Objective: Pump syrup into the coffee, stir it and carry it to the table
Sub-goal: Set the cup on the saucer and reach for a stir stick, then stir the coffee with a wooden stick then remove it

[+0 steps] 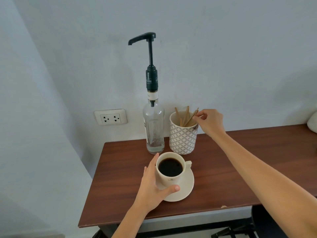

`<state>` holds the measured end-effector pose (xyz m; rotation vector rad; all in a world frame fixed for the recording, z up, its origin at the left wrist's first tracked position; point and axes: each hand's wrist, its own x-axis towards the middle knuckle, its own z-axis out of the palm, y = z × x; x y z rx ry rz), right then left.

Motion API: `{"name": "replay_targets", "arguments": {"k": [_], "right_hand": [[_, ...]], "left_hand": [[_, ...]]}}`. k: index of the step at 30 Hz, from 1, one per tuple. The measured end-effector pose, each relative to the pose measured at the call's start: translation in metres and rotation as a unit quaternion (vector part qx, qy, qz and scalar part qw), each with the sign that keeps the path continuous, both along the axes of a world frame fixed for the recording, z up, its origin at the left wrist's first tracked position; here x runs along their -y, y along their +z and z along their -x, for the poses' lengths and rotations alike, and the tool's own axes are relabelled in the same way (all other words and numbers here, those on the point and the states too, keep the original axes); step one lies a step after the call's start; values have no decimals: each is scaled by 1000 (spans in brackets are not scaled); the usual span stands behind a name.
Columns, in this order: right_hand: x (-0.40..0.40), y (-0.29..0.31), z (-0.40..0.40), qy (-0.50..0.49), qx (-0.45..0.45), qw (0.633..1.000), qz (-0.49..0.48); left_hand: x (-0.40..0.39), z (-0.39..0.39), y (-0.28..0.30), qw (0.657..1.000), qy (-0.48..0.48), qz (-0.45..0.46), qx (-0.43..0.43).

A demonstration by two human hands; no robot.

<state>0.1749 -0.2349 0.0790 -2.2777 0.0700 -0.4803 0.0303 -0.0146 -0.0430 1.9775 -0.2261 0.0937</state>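
Near the middle of the bench, a cream ceramic cup full of black coffee sits on a round, glossy matching saucer, its small handle pointing to about 3 o'clock. The left hand is curled around the cup from 8 o'clock, fingers along the far wall and thumb pressed against the near wall just above the saucer.

At 12 o'clock from the cup, just beside its rim, stands a tall clear glass syrup bottle, ribbed and nearly empty, with only a shallow layer of clear liquid at the bottom. A dark plastic pump rises from its neck on a thin stem, the spout angled toward 10 o'clock.

At 1 o'clock, touching or nearly touching the bottle, is a cylindrical holder with a grey-and-white lattice pattern, holding flat wooden stir sticks that lean at loose angles. The right hand reaches over its rim from 3 o'clock, thumb and forefinger pinched on the top of one stick.

The bench is dark reddish wood grain with a straight near edge and a small chip in it at about 5 o'clock. Its left edge lies close to the saucer; the surface to the right is open. A white double socket sits on the pale wall at 11 o'clock.
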Motion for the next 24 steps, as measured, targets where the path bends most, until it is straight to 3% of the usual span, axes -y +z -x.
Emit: {"name": "replay_targets", "arguments": {"k": [12, 15, 19, 21, 24], "right_hand": [[0, 24, -18, 14, -2, 998, -60], [2, 44, -15, 46, 3, 999, 20], [5, 62, -19, 59, -89, 977, 186], [5, 67, -21, 49, -102, 970, 217], [3, 75, -13, 57, -23, 981, 187]], "left_hand": [[-1, -1, -3, 1000, 4, -2, 2], [0, -2, -2, 1000, 4, -1, -1], [0, -2, -4, 1000, 5, 4, 0], [0, -2, -4, 1000, 4, 5, -1], [0, -3, -4, 1000, 4, 8, -1]]}}
